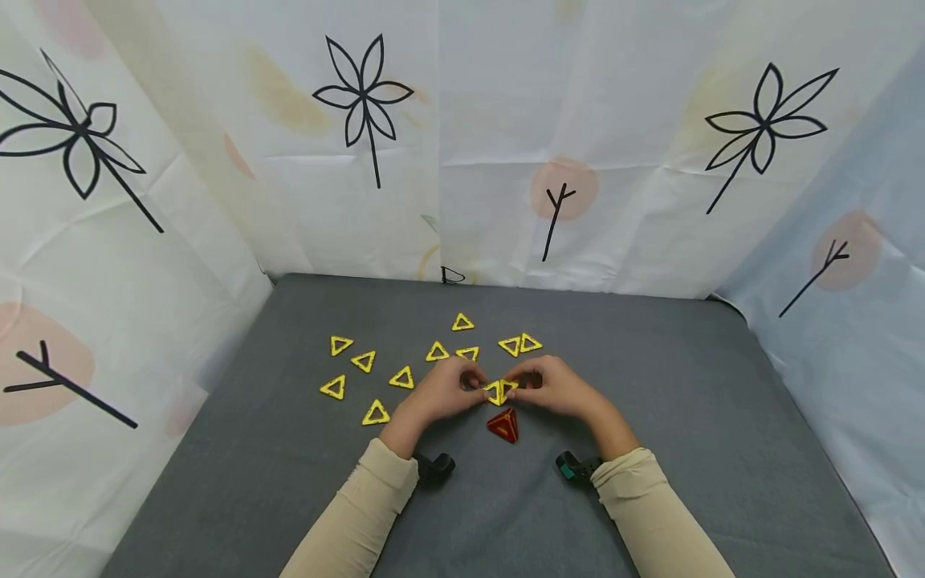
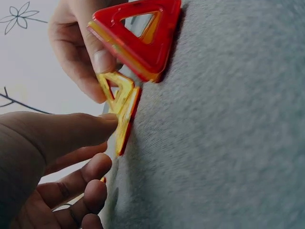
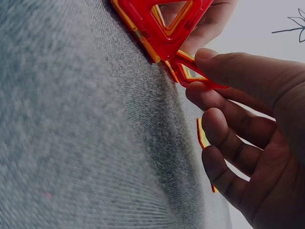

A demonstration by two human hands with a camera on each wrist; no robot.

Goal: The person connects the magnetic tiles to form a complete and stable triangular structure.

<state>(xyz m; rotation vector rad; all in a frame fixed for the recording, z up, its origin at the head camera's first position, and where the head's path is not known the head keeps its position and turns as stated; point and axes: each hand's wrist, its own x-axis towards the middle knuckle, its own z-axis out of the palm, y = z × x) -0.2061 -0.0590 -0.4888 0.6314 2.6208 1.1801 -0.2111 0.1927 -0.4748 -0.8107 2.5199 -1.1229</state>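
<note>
Over the grey cloth, my left hand (image 1: 442, 391) pinches a yellow triangular magnetic tile (image 2: 123, 136) between thumb and finger. My right hand (image 1: 562, 391) grips a second triangular tile (image 3: 212, 85) by thumb and forefinger. The two tiles meet side by side, tilted against each other in the left wrist view; their undersides look red. Just nearer to me sits a small red pyramid (image 1: 503, 425) built of triangular tiles, with yellow showing along its edges. The remaining fingers of both hands are loosely bent below the tiles.
Several loose yellow triangles lie left of and beyond the hands, one of them (image 1: 376, 422) near the left forearm. Two yellow triangles (image 1: 531, 348) lie together behind the right hand. A patterned white curtain (image 1: 491, 233) borders the grey table (image 1: 686, 417).
</note>
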